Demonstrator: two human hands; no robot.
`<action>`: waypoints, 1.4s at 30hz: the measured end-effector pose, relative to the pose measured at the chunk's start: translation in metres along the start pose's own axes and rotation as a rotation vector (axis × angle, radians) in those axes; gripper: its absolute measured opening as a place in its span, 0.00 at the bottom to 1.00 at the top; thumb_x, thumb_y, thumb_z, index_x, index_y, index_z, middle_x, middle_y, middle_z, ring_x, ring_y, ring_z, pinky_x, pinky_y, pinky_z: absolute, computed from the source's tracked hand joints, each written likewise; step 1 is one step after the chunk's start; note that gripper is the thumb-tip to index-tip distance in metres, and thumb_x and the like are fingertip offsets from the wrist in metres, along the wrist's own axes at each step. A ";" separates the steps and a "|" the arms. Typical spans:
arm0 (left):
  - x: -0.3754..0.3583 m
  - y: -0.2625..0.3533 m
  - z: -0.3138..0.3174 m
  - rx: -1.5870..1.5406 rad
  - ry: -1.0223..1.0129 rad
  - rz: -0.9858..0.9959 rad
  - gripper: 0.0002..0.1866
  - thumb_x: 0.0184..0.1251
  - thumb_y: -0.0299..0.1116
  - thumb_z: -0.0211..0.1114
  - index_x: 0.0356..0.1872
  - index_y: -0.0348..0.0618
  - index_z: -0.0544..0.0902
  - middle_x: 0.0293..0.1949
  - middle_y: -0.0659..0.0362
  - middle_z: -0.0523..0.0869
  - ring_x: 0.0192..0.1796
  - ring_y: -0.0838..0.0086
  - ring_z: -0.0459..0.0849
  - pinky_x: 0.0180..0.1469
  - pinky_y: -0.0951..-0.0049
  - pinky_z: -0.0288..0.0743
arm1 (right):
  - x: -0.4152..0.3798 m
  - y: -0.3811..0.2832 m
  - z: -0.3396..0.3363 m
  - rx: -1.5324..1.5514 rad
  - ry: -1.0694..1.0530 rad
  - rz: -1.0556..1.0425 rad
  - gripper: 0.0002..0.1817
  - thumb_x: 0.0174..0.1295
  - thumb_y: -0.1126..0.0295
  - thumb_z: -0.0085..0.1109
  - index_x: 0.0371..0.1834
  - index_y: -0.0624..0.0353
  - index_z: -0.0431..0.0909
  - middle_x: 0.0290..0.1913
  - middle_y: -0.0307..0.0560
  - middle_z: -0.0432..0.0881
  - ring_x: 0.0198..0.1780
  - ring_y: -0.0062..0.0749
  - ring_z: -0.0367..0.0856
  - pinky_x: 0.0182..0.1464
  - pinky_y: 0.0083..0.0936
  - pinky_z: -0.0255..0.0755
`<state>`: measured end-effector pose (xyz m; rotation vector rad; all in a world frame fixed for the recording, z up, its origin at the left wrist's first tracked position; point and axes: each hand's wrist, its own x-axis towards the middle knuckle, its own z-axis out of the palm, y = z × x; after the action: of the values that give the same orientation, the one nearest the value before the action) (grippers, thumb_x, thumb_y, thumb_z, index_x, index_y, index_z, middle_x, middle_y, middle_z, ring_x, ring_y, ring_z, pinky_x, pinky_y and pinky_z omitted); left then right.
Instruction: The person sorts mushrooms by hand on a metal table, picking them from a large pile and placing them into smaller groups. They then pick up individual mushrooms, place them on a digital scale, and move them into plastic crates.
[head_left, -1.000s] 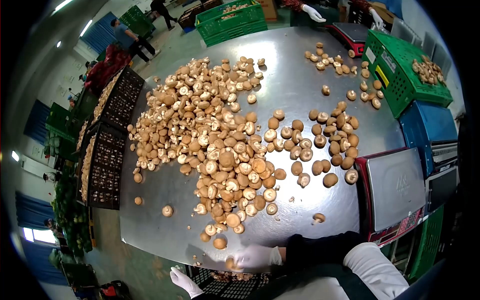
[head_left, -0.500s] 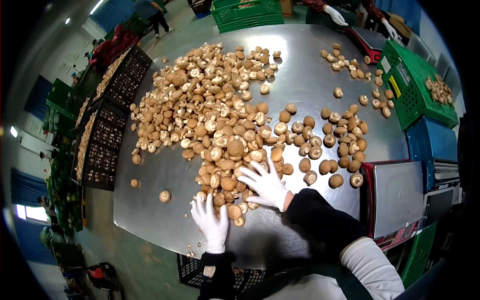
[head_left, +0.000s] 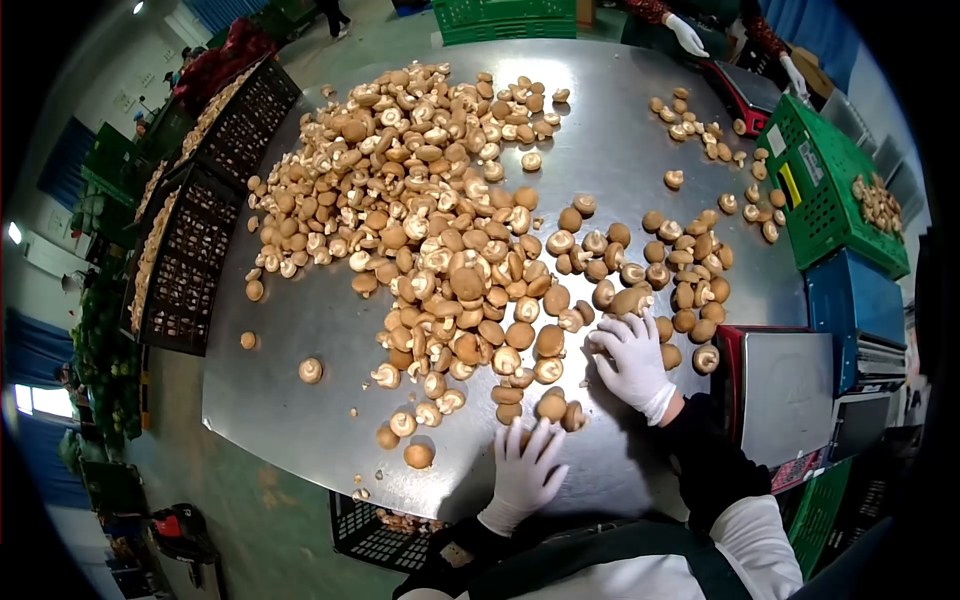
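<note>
Both my hands wear white gloves. My left hand (head_left: 525, 472) is low over the metal table's near side, fingers spread, its fingertips at a few brown-capped shiitake mushrooms (head_left: 551, 405). It grips nothing. To the right, my right hand (head_left: 632, 365) lies over the table with fingers stretched forward and slightly bent. Its fingertips reach a mushroom (head_left: 628, 300) at the edge of a smaller group; the underside of the hand is hidden. A large heap of shiitake mushrooms (head_left: 400, 190) spreads over the table's left and middle. A looser group (head_left: 690, 265) lies to the right.
Black crates of mushrooms (head_left: 190, 270) stand along the left edge. At right are a scale (head_left: 788, 390), a blue bin (head_left: 850, 310) and a green crate (head_left: 830, 190). Another person's gloved hand (head_left: 686, 36) is near a red scale (head_left: 745, 95). A black crate (head_left: 375, 530) sits below the near edge.
Both hands have moved right, away from the heap's near end. Mushrooms there are now spread apart, with some shifted right. The view has shifted slightly.
</note>
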<state>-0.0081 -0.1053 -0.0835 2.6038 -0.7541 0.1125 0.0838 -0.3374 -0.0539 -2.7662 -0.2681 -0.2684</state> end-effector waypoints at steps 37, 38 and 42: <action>-0.069 -0.127 -0.092 0.158 0.747 -0.794 0.21 0.44 0.17 0.58 0.45 0.35 0.72 0.43 0.50 0.68 0.48 0.56 0.68 0.55 0.61 0.64 | -0.088 -0.021 -0.043 0.473 -0.111 0.054 0.10 0.56 0.72 0.57 0.41 0.57 0.80 0.34 0.48 0.83 0.37 0.45 0.82 0.42 0.36 0.74; -0.100 -0.139 -0.095 0.204 0.694 -0.919 0.23 0.45 0.19 0.62 0.48 0.36 0.72 0.46 0.49 0.68 0.50 0.54 0.69 0.55 0.58 0.65 | -0.089 -0.026 -0.034 0.486 -0.155 0.064 0.09 0.57 0.72 0.56 0.41 0.57 0.80 0.34 0.48 0.84 0.37 0.44 0.82 0.41 0.36 0.74; -0.149 -0.131 -0.112 0.570 0.463 -1.198 0.37 0.47 0.26 0.70 0.62 0.42 0.67 0.58 0.42 0.65 0.61 0.49 0.66 0.60 0.52 0.63 | -0.070 -0.044 -0.002 0.378 -0.227 0.047 0.08 0.58 0.69 0.56 0.39 0.56 0.79 0.34 0.48 0.82 0.35 0.45 0.81 0.40 0.37 0.75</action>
<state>-0.0615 0.1147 -0.0598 2.8725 1.1502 0.5807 0.0060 -0.3079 -0.0534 -2.4208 -0.2778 0.1021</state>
